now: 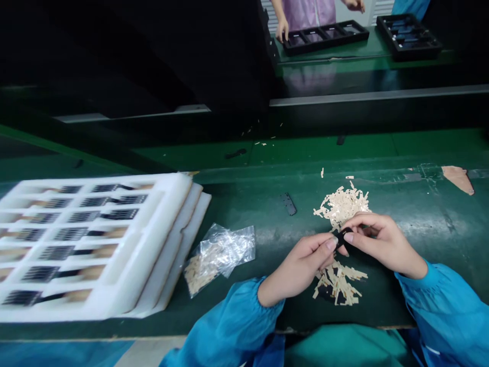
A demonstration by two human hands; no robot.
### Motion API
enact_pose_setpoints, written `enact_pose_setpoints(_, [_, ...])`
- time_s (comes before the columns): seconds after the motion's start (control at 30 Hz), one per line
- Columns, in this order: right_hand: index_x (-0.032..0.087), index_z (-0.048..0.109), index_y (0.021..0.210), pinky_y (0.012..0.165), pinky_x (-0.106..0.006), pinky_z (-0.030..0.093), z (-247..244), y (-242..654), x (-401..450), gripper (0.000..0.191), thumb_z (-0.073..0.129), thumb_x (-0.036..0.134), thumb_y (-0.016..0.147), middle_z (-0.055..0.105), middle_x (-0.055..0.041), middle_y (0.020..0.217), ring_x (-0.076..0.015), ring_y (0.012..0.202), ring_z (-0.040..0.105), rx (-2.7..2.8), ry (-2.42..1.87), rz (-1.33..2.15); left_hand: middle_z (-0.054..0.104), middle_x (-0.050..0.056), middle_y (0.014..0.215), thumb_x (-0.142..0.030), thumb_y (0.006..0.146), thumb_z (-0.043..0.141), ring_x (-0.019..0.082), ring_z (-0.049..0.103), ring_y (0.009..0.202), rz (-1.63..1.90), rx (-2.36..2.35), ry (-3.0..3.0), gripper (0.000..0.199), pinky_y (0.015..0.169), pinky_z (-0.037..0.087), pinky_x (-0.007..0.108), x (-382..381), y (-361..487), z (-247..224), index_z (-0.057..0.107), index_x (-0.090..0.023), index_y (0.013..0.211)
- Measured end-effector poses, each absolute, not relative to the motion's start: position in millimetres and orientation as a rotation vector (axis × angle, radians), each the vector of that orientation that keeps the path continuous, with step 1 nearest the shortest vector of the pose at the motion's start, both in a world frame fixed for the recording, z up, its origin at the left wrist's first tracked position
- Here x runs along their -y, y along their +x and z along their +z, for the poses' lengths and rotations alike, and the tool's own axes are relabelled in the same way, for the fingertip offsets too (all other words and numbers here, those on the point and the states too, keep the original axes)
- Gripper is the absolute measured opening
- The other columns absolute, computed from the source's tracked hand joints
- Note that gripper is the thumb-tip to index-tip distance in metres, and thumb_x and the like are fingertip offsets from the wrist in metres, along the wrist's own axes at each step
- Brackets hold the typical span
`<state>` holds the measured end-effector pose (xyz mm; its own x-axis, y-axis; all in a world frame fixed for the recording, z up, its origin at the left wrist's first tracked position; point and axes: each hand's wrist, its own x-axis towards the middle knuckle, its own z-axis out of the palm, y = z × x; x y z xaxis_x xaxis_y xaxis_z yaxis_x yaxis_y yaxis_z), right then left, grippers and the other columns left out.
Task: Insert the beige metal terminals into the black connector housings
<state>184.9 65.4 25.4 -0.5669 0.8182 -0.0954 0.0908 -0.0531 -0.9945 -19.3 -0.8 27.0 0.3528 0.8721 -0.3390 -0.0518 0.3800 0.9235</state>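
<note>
A small black part [343, 235] is held between my two hands, above the green table [267, 204]. My left hand [309, 260] pinches its left end, and the fingers of my right hand [376, 239] close on its right side. Just behind the hands lies a pile of small cream-coloured pieces [346, 201]. A second heap of cream strips [342, 283] spreads in front of them, with something dark partly under it. Left of the far pile rests a flat black piece [289, 204].
At left, stacked white foam trays [153, 244] hold black-and-tan parts in slots. Clear plastic bags [225, 250] with cream pieces lie beside them. A tan scrap [457, 179] is at right. Across the bench, a person's hand [282, 29] touches a black tray [326, 38]; another tray [408, 36] sits nearby.
</note>
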Motion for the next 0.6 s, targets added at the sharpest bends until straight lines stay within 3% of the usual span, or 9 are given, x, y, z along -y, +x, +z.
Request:
enact_pose_setpoints(0.13, [0.018, 0.076, 0.087, 0.054, -0.027, 0.041, 25, 190, -72, 0.019, 0.078, 0.037, 0.087, 0.060, -0.0002, 0.068, -0.0147, 0.061, 0.050, 1.727, -0.980, 1.768, 0.041, -0.004, 0.060, -0.056, 0.103, 0.046, 0.012, 0.037, 0.055, 0.693, -1.117, 1.180, 0.050, 0.054, 0.032, 0.025, -2, -22, 24, 0.069, -0.014, 0.087])
enact_pose_setpoints(0.23, [0.015, 0.075, 0.089, 0.050, -0.025, 0.042, 19, 195, -86, 0.029, 0.080, 0.043, 0.084, 0.062, -0.0001, 0.065, -0.0127, 0.055, 0.050, 1.598, -1.136, 1.739, 0.061, 0.001, 0.079, -0.047, 0.105, 0.047, 0.015, 0.053, 0.070, 0.746, -1.382, 1.365, 0.037, 0.065, 0.042, 0.026, -5, -24, 22, 0.069, -0.017, 0.108])
enact_pose_setpoints(0.33, [0.012, 0.070, 0.116, 0.042, -0.024, 0.041, 12, 202, -100, 0.054, 0.082, 0.050, 0.079, 0.070, -0.0059, 0.080, -0.0151, 0.057, 0.055, 1.361, -1.339, 1.556, 0.066, 0.006, 0.110, -0.044, 0.105, 0.049, 0.018, 0.060, 0.089, 0.846, -1.620, 1.428, 0.041, 0.075, 0.047, 0.029, -7, -29, 22, 0.054, -0.022, 0.139])
enact_pose_setpoints(0.4, [0.009, 0.062, 0.132, 0.042, -0.026, 0.042, 8, 207, -106, 0.072, 0.083, 0.051, 0.077, 0.073, -0.0090, 0.087, -0.0172, 0.059, 0.058, 1.371, -1.433, 1.465, 0.066, 0.007, 0.113, -0.043, 0.105, 0.049, 0.018, 0.060, 0.091, 0.845, -1.671, 1.457, 0.043, 0.075, 0.048, 0.029, -8, -32, 22, 0.052, -0.022, 0.142])
enact_pose_setpoints(0.47, [0.008, 0.063, 0.131, 0.048, -0.028, 0.046, 6, 211, -105, 0.066, 0.080, 0.048, 0.081, 0.072, -0.0072, 0.081, -0.0173, 0.059, 0.058, 1.540, -1.464, 1.356, 0.067, 0.006, 0.106, -0.041, 0.104, 0.050, 0.019, 0.061, 0.088, 0.810, -1.676, 1.504, 0.038, 0.073, 0.047, 0.029, -9, -35, 24, 0.058, -0.022, 0.136])
enact_pose_setpoints(0.6, [0.018, 0.076, 0.107, 0.057, -0.028, 0.045, 8, 212, -94, 0.023, 0.071, 0.033, 0.091, 0.069, -0.0009, 0.072, -0.0149, 0.058, 0.057, 2.086, -1.283, 1.255, 0.068, 0.004, 0.094, -0.034, 0.101, 0.056, 0.020, 0.062, 0.084, 0.646, -1.640, 1.634, 0.020, 0.071, 0.045, 0.030, -11, -38, 28, 0.071, -0.023, 0.109])
